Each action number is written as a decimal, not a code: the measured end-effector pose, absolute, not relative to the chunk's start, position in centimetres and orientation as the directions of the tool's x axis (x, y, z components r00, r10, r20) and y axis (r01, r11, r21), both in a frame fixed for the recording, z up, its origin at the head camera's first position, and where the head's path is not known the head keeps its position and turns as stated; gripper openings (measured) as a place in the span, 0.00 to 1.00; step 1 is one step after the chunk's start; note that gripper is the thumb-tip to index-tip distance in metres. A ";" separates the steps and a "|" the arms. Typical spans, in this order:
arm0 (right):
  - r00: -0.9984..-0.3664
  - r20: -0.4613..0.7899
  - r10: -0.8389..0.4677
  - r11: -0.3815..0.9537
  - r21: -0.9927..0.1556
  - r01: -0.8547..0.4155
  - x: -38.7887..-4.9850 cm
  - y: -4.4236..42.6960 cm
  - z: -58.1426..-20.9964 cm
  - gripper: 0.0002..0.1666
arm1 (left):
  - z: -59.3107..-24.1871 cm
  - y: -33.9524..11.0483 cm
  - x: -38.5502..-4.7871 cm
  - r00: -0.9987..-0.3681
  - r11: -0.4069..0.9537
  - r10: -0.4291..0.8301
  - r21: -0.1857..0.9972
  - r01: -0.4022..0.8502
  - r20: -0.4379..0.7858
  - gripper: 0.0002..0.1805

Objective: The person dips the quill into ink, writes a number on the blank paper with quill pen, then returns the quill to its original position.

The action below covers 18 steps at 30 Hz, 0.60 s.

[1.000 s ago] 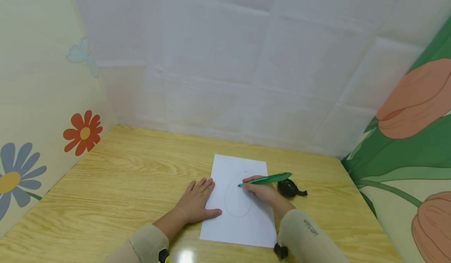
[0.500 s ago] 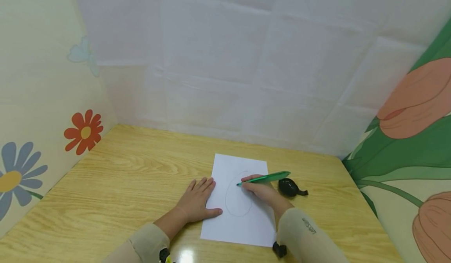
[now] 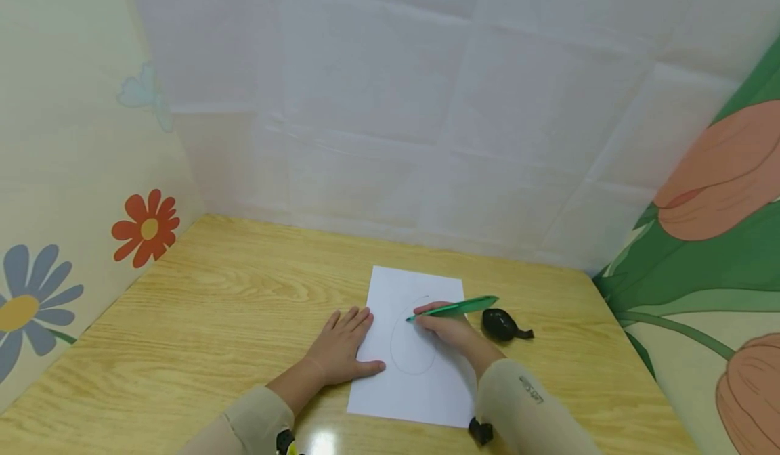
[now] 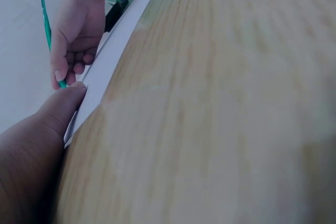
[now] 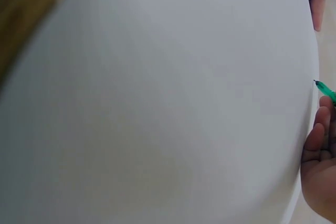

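A white sheet of paper (image 3: 380, 394) lies on the table with a thin, open-topped oval line drawn on it. My left hand (image 3: 341, 350) rests on the sheet's left edge, fingers spread and thumb reaching onto the paper. In my right hand (image 3: 453, 328) is a slim green pen (image 3: 481, 302) with a leaf-shaped back end, pinched near its tip. The tip is in the upper part of the oval; whether it touches the paper I cannot tell. The left wrist view shows the right hand (image 4: 79, 30) and pen (image 4: 44, 19) beyond the left thumb (image 4: 58, 108).
A rounded black object with a short tail (image 3: 500, 324) lies right of the paper. Another small black piece (image 3: 480, 431) sits by the sheet's lower right corner, partly behind the sleeve. The wooden table (image 3: 244, 286) ends at a white cloth backdrop (image 3: 365, 103), with flower-printed panels on both sides.
My right hand has slid a little to the left, carrying the pen tip from inside the oval toward its left side. The left hand stays in place on the paper.
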State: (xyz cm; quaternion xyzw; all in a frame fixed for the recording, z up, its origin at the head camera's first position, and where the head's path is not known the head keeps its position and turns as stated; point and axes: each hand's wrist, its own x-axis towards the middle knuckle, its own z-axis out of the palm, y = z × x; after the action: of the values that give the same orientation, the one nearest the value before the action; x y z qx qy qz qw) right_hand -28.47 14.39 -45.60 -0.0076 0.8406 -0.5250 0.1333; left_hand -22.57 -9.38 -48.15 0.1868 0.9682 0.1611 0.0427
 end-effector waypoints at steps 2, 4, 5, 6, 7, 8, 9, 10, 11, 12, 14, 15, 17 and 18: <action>-0.964 -0.218 -0.154 0.450 -0.884 0.128 -28.4 14.4 -45.6 0.14 | -48.1 -9.4 -22.6 -0.927 0.878 0.374 0.331 0.346 -0.024 0.55; -0.964 -0.217 -0.153 0.453 -0.883 0.127 -28.4 14.3 -45.5 0.13 | -48.1 -9.3 -22.6 -0.928 0.878 0.373 0.333 0.344 -0.023 0.55; -0.964 -0.216 -0.154 0.452 -0.883 0.126 -28.4 14.3 -45.5 0.13 | -48.1 -9.3 -22.6 -0.928 0.878 0.372 0.333 0.343 -0.024 0.55; -0.964 -0.217 -0.154 0.452 -0.883 0.126 -28.4 14.3 -45.5 0.13 | -48.1 -9.3 -22.6 -0.928 0.878 0.372 0.333 0.343 -0.024 0.55; -0.964 -0.219 -0.154 0.453 -0.882 0.128 -28.5 14.3 -45.6 0.13 | -48.1 -9.3 -22.6 -0.928 0.878 0.372 0.334 0.343 -0.024 0.55; -0.964 -0.218 -0.154 0.452 -0.883 0.127 -28.5 14.3 -45.6 0.13 | -48.1 -9.3 -22.5 -0.928 0.878 0.372 0.334 0.344 -0.023 0.55; -0.963 -0.220 -0.155 0.452 -0.883 0.129 -28.5 14.3 -45.6 0.13 | -48.0 -9.3 -22.5 -0.928 0.878 0.373 0.332 0.345 -0.022 0.55; -0.962 -0.222 -0.156 0.454 -0.882 0.130 -28.6 14.3 -45.7 0.13 | -48.0 -9.3 -22.5 -0.928 0.878 0.373 0.332 0.345 -0.023 0.55; -0.962 -0.222 -0.158 0.453 -0.882 0.129 -28.6 14.2 -45.8 0.13 | -48.0 -9.3 -22.5 -0.928 0.878 0.372 0.331 0.344 -0.024 0.55; -0.962 -0.222 -0.160 0.454 -0.882 0.128 -28.6 14.2 -45.8 0.13 | -48.0 -9.3 -22.5 -0.928 0.879 0.372 0.331 0.344 -0.023 0.55; -0.962 -0.219 -0.161 0.453 -0.883 0.125 -28.6 14.1 -45.8 0.14 | -48.0 -9.3 -22.5 -0.928 0.879 0.372 0.331 0.344 -0.024 0.55; -0.962 -0.217 -0.165 0.453 -0.883 0.122 -28.6 14.1 -45.9 0.14 | -48.0 -9.3 -22.5 -0.928 0.879 0.372 0.331 0.344 -0.024 0.55; -0.963 -0.209 -0.169 0.451 -0.886 0.113 -28.7 14.1 -46.0 0.14 | -48.0 -9.3 -22.5 -0.928 0.878 0.371 0.333 0.343 -0.022 0.55; -0.963 -0.206 -0.171 0.453 -0.885 0.109 -28.7 14.1 -46.0 0.14 | -48.0 -9.3 -22.5 -0.928 0.878 0.372 0.333 0.344 -0.022 0.55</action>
State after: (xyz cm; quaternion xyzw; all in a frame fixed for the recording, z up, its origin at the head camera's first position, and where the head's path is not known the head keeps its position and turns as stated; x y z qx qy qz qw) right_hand -28.69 14.07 -46.03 -0.0185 0.8416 -0.5229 0.1341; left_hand -22.47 -9.28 -48.01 0.1848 0.9680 0.1640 0.0426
